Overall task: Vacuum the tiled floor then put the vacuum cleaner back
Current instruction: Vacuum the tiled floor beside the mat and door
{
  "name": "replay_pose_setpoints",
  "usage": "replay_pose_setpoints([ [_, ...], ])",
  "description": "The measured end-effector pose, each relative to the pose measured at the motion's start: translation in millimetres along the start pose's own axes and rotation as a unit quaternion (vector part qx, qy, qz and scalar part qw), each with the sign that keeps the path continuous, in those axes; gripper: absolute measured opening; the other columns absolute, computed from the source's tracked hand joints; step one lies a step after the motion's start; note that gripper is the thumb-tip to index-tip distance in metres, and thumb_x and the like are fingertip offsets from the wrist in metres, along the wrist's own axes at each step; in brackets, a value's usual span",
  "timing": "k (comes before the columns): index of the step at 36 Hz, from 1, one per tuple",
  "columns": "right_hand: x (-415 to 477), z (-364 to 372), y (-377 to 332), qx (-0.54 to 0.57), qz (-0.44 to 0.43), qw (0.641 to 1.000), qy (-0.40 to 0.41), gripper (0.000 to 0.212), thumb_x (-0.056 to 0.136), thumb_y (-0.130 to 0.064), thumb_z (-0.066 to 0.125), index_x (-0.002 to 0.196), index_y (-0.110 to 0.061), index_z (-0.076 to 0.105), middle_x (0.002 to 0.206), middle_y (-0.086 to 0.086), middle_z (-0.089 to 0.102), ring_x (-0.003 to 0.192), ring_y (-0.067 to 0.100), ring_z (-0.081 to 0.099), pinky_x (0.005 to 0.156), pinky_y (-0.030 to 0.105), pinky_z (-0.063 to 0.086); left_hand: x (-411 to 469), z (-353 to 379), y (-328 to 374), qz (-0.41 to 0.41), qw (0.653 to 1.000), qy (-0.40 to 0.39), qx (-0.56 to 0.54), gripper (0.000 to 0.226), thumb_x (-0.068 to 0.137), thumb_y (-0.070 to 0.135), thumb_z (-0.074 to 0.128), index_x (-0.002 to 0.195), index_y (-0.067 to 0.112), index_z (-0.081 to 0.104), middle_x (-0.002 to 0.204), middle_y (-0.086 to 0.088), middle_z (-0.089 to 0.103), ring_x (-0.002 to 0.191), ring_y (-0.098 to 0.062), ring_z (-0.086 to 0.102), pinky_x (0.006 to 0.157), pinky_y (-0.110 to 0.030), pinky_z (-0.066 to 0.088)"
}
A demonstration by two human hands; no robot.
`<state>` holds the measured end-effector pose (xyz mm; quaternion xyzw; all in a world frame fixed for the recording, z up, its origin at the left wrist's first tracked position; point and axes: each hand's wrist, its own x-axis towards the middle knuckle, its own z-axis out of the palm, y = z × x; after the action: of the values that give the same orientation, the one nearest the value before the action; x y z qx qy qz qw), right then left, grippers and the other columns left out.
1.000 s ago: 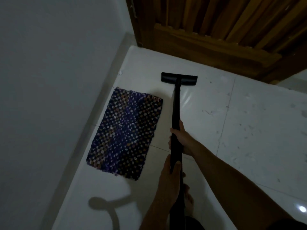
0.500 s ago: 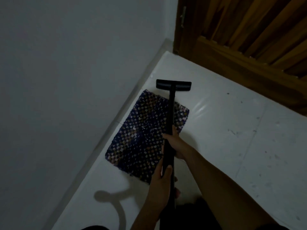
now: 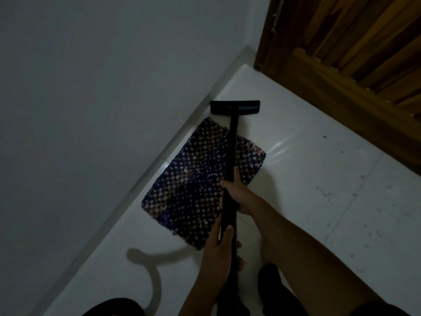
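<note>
I hold a black vacuum wand (image 3: 232, 151) with both hands. My right hand (image 3: 237, 195) grips the tube higher up, and my left hand (image 3: 218, 249) grips it lower, nearer my body. The flat black floor nozzle (image 3: 235, 107) sits on the white tiled floor (image 3: 307, 179) just beyond the far edge of a dark woven mat (image 3: 196, 185), close to the wall. The wand crosses over the mat's right side. The vacuum body is out of view.
A grey wall (image 3: 102, 99) with a pale skirting runs along the left. A wooden door (image 3: 355, 53) stands at the upper right. The tiles at the right carry dark specks (image 3: 328, 192). My feet and dark shorts show at the bottom.
The nozzle has swung left, from the bare tiles right of the mat to the spot beyond the mat's far edge by the wall. My view has turned left with it.
</note>
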<state>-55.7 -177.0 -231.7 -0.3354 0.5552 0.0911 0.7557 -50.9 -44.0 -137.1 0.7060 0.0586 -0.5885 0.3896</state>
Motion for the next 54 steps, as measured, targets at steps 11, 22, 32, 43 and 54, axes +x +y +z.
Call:
replay_pose_setpoints([
  [11, 9, -26, -11, -0.027, -0.022, 0.999, 0.037, 0.073, 0.099, -0.026, 0.044, 0.149, -0.042, -0.007, 0.107, 0.003, 0.052, 0.082, 0.02, 0.056, 0.081, 0.038, 0.051, 9, 33, 11, -0.014, 1.0, 0.001, -0.009, 0.043, 0.099, 0.025, 0.042, 0.141, 0.028, 0.037, 0.071, -0.01, 0.056, 0.037, -0.014, 0.049, 0.042, -0.027, 0.045],
  [22, 4, -54, -21, 0.017, -0.045, 0.996, 0.074, 0.072, 0.098, -0.022, 0.043, 0.151, -0.038, -0.003, 0.098, 0.015, 0.063, 0.077, 0.026, 0.059, 0.076, 0.037, 0.048, 14, 56, 26, 0.012, 0.999, -0.032, 0.017, 0.035, 0.099, 0.022, 0.041, 0.134, 0.022, 0.045, 0.072, -0.011, 0.052, 0.038, -0.014, 0.048, 0.038, -0.022, 0.042],
  [32, -23, -55, 26, 0.054, -0.071, 0.987, 0.134, 0.072, 0.098, -0.036, 0.043, 0.151, -0.034, -0.006, 0.139, 0.006, 0.047, 0.117, 0.03, 0.054, 0.101, 0.043, 0.046, -9, 40, 6, 0.003, 0.99, -0.091, 0.112, 0.039, 0.099, 0.02, 0.041, 0.138, 0.023, 0.04, 0.07, -0.01, 0.051, 0.043, -0.014, 0.05, 0.038, -0.023, 0.042],
  [43, -61, -17, 91, 0.21, -0.061, 0.954, 0.203, 0.075, 0.089, -0.036, 0.052, 0.149, -0.04, 0.007, 0.079, -0.008, 0.042, 0.067, 0.016, 0.048, 0.078, 0.045, 0.045, -58, -5, -3, 0.022, 0.942, -0.191, 0.275, 0.034, 0.1, 0.015, 0.037, 0.133, 0.012, 0.046, 0.062, -0.005, 0.05, 0.037, -0.008, 0.047, 0.038, -0.017, 0.04],
  [54, -68, -71, 111, 0.268, -0.052, 0.932, 0.239, 0.064, 0.098, -0.012, 0.038, 0.149, -0.038, 0.009, 0.063, 0.006, 0.044, 0.048, 0.021, 0.045, 0.042, 0.028, 0.043, -52, 46, -25, 0.023, 0.923, -0.196, 0.329, 0.02, 0.099, 0.025, 0.04, 0.091, 0.042, 0.046, 0.064, -0.004, 0.053, 0.048, -0.015, 0.049, 0.04, -0.021, 0.044],
])
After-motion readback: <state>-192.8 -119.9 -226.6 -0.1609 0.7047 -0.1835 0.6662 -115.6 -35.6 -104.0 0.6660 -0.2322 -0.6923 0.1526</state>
